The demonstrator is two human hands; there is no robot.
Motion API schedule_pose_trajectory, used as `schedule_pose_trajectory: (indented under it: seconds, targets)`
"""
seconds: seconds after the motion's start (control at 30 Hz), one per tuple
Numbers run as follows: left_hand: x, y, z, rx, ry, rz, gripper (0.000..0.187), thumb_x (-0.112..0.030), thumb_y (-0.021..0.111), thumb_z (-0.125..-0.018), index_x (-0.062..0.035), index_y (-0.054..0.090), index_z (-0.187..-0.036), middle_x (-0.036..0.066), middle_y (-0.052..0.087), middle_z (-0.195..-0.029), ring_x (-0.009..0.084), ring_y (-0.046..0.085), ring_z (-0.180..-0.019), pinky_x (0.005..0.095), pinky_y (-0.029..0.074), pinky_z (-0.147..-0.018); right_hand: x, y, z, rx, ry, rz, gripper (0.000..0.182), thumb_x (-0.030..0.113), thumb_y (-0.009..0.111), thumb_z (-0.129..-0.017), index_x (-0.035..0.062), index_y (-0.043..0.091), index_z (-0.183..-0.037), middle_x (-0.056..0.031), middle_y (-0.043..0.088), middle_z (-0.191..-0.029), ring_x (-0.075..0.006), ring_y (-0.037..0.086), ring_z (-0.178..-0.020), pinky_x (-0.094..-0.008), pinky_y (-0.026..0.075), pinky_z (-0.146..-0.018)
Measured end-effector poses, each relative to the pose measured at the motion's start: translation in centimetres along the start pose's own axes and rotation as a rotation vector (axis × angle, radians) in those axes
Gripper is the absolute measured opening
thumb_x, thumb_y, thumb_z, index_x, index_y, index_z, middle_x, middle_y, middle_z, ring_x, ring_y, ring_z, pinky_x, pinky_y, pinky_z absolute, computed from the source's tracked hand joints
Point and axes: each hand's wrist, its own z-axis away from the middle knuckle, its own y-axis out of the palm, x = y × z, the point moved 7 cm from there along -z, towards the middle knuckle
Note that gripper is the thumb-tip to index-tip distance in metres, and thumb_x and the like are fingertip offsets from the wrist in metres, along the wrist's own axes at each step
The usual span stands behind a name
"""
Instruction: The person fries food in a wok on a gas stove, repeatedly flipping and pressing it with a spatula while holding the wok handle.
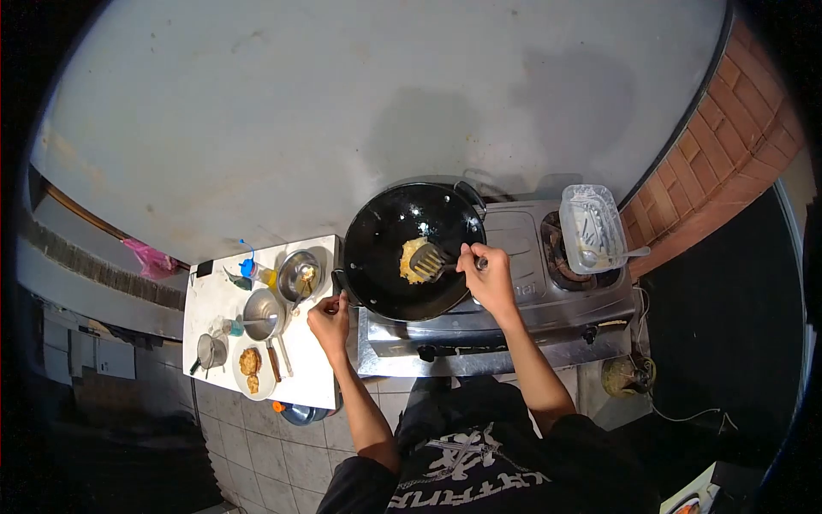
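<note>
A large black wok (377,231) sits tilted on the left side of the steel gas stove (505,321). My right hand (486,272) is closed round the handle of a slotted spatula (428,260). The spatula's head rests over a yellowish fried piece (410,267) inside the wok. At the wok's left side handle (342,281), my left hand (330,322) has its fingers closed and pinching the handle.
On the white table (300,377) at left stand metal bowls (310,264), a blue-capped bottle (248,267), a strainer (211,350) and a plate (266,383) with browned pieces. A plastic container (591,212) with a spoon sits over the right burner. Behind is a grey wall.
</note>
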Motion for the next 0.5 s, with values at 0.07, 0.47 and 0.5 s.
schedule_pose_trajectory:
  seconds: [0.07, 0.47, 0.5]
  targets:
    - [0.3, -0.1, -0.6, 0.028, 0.001, -0.005, 0.028, -0.023, 0.075, -0.078, 0.0039, 0.071, -0.081, 0.013, 0.064, -0.060, 0.0174, 0.060, -0.054, 0.0312, 0.047, -0.058, 0.2, 0.0, 0.3, 0.007, 0.033, 0.026, 0.030, 0.012, 0.057, -0.091, -0.0050, 0.059, -0.067, -0.0128, 0.062, -0.058, -0.0135, 0.061, -0.054, -0.0307, 0.044, -0.051]
    - [1.6, 0.9, -1.3, 0.252, -0.038, 0.229, 0.027, -0.021, 0.076, -0.078, 0.0051, 0.069, -0.076, 0.009, 0.065, -0.061, 0.0112, 0.059, -0.055, 0.0258, 0.047, -0.056, -0.6, 2.1, 3.7, -0.115, 0.121, -0.059, 0.032, 0.012, 0.055, -0.094, -0.0027, 0.056, -0.065, -0.0056, 0.063, -0.067, -0.0050, 0.047, -0.042, -0.0208, 0.034, -0.036]
    - [1.7, 1.0, -1.4, 0.260, -0.027, 0.253, 0.027, -0.022, 0.077, -0.078, 0.0042, 0.069, -0.076, 0.007, 0.064, -0.060, 0.0100, 0.056, -0.054, 0.0256, 0.045, -0.054, -0.4, 2.2, 3.9, -0.143, 0.118, -0.019, 0.033, 0.017, 0.055, -0.093, -0.0039, 0.063, -0.068, -0.0064, 0.063, -0.060, -0.0071, 0.051, -0.045, -0.0243, 0.038, -0.043]
